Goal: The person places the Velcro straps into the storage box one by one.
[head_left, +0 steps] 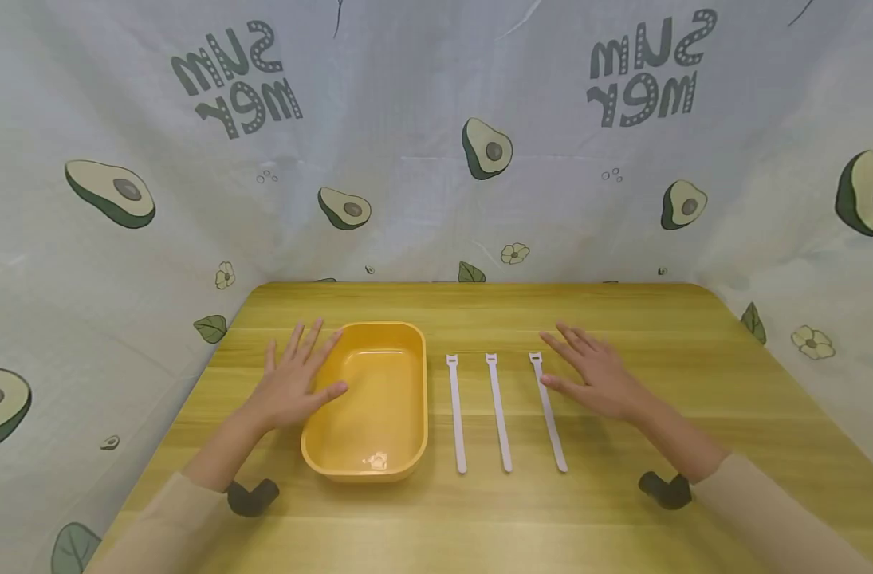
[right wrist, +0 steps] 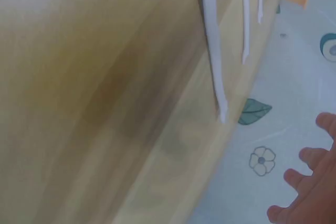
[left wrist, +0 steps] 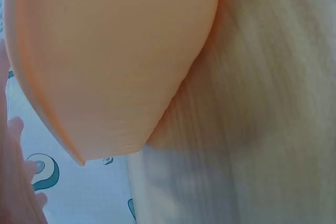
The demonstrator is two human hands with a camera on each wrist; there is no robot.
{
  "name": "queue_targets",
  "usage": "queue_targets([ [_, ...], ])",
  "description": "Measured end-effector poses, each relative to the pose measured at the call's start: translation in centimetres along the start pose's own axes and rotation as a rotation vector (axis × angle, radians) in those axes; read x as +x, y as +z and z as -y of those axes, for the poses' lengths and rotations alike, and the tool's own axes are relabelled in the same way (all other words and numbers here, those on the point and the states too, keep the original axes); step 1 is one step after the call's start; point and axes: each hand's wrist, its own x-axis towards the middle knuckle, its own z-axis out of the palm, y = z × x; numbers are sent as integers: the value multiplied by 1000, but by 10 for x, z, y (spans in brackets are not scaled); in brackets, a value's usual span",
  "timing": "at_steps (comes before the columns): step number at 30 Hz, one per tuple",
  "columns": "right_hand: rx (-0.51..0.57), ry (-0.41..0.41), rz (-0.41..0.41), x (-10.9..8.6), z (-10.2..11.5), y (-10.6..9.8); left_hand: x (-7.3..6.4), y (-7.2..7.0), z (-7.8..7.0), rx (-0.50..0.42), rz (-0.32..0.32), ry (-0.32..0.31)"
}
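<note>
A yellow rectangular tub [head_left: 364, 406] with rounded corners stands on the table. My left hand [head_left: 292, 387] is spread over its left rim, with straight fingers and nothing in them; the tub's outer side [left wrist: 115, 66] fills much of the left wrist view. Right of the tub, three white cable straps lie in a row, slotted heads at the far end: a left one [head_left: 456, 414], a middle one [head_left: 499, 414] and a right one [head_left: 549, 414]. Beside the right strap hovers my right hand [head_left: 601, 375], fingers extended, thumb overlapping that strap in the head view.
The wood-grain table [head_left: 436, 518] has rounded far corners. A pale cloth [head_left: 407, 104] printed with avocados hangs behind and at both sides. Dark wrist-camera mounts [head_left: 253, 498] stick out below both wrists.
</note>
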Motion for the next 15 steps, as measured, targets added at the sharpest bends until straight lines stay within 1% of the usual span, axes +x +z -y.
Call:
queue_targets([
  [2, 44, 17, -17, -1, 0, 4, -2, 1, 2, -65, -36, -8],
  [5, 115, 49, -42, -2, 0, 11, -5, 3, 5, -196, -90, -29],
  [8, 176, 81, -74, -3, -2, 17, -8, 4, 9, -307, -132, -54],
  [12, 275, 125, -124, -3, -5, 24, -11, 7, 12, -402, -149, -77],
  [15, 352, 177, -155, -2, -6, 28, -13, 10, 14, -482, -150, -85],
])
